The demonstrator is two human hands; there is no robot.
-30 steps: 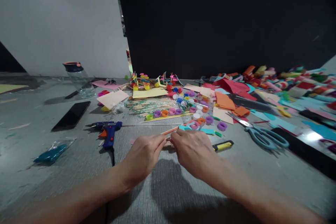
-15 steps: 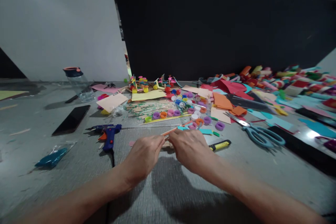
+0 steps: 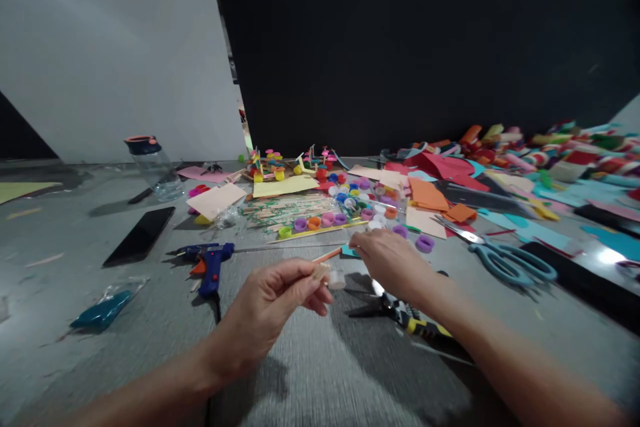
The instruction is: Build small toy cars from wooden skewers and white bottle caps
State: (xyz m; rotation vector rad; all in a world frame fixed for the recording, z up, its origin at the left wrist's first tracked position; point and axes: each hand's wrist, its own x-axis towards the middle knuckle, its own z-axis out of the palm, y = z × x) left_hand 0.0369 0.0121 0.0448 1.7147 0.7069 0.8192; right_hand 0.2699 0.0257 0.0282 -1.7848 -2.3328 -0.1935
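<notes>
My left hand (image 3: 285,293) is closed in a pinch on a small pale wooden piece (image 3: 320,271), raised over the grey table. A whitish cap (image 3: 337,279) shows right by those fingertips; whether it is joined to the wood I cannot tell. My right hand (image 3: 383,257) is palm down farther forward, fingers bent together near a piece of teal paper (image 3: 349,251) and an orange stick (image 3: 329,255). What its fingertips pinch, if anything, is hidden. Under the right forearm lie pliers with yellow-and-black handles (image 3: 423,328), partly covered.
A blue glue gun (image 3: 210,267), a black phone (image 3: 140,237) and a bottle (image 3: 156,173) stand or lie on the left. Colourful caps (image 3: 327,219) and wooden sticks (image 3: 283,208) spread ahead. Scissors (image 3: 505,260) and coloured paper (image 3: 427,193) are to the right.
My hands have moved apart; the left turned to show the wooden piece, the right shifted right and slightly forward. The pliers came into view, and the yellow cutter knife is now covered.
</notes>
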